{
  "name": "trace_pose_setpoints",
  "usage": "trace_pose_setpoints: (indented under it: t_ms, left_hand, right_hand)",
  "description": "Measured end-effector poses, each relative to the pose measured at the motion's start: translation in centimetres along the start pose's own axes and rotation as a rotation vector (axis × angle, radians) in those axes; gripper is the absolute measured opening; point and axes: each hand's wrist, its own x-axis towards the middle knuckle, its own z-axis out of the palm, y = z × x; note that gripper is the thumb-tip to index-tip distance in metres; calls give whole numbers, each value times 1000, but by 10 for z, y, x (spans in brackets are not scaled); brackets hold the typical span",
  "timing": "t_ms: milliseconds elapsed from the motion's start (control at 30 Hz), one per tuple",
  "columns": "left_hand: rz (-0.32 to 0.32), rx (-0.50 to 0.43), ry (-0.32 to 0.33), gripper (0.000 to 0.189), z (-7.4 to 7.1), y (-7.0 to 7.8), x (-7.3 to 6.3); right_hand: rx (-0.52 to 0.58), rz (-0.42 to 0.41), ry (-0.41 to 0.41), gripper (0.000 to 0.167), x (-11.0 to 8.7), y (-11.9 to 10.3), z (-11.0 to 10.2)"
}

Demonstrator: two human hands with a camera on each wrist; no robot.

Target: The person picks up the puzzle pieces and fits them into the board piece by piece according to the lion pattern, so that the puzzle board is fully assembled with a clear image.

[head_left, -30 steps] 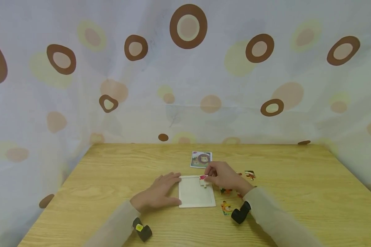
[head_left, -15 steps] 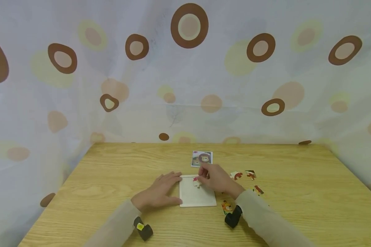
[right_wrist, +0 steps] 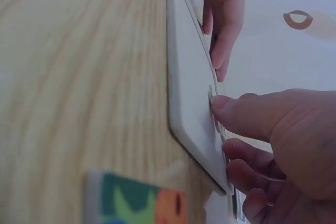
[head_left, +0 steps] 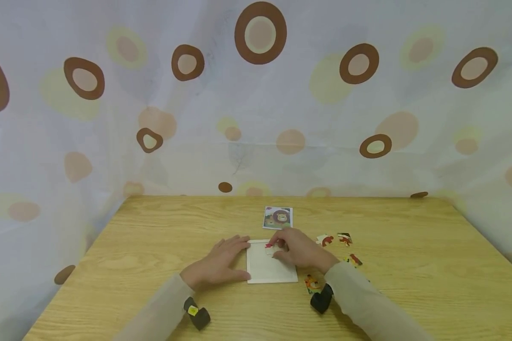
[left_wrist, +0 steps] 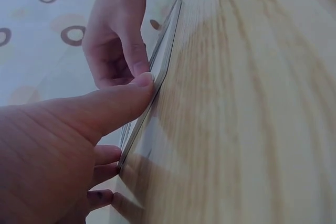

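A shallow white puzzle tray (head_left: pixel 266 273) lies flat on the wooden table. My left hand (head_left: pixel 216 266) rests at its left side, fingers fairly straight, with the thumb near the front corner and fingertips at the back one. Over the tray's upper middle, my right hand (head_left: pixel 300 248) pinches a small jigsaw piece (head_left: pixel 269 250), white with a pinkish-red patch, between thumb and fingers. In the right wrist view, the thumb (right_wrist: pixel 223 102) presses on the piece's thin edge, close to the tray surface. Whether the piece touches the tray bottom, I cannot tell.
Behind the tray lies a picture card (head_left: pixel 277 218) showing a lion. Several loose jigsaw pieces are scattered on the right, among them one with orange and green (head_left: pixel 312 284) near my right wrist and a dark-and-red one (head_left: pixel 344 238). A patterned curtain (head_left: pixel 256 118) closes the back.
My right hand has moved left with the jigsaw piece, from the tray's upper right to its upper middle, and the piece now sits lower. The left hand has stayed at the tray's left side.
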Motion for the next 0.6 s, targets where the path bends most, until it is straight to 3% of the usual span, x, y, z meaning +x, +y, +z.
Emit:
trace_pose_setpoints:
  t_ms: [233,467,600]
  left_hand:
    - [-2,-29,8,75,1,-2,0]
    - [-4,-46,3,76,2,0,4]
    - [-19,-48,13,83,1,-1,1]
  right_hand:
    - [-36,-64,67,16,7,-6,6]
    - [-25,-19,108,10,13,-8,14]
    - [-17,-56,127,8,22,-11,24]
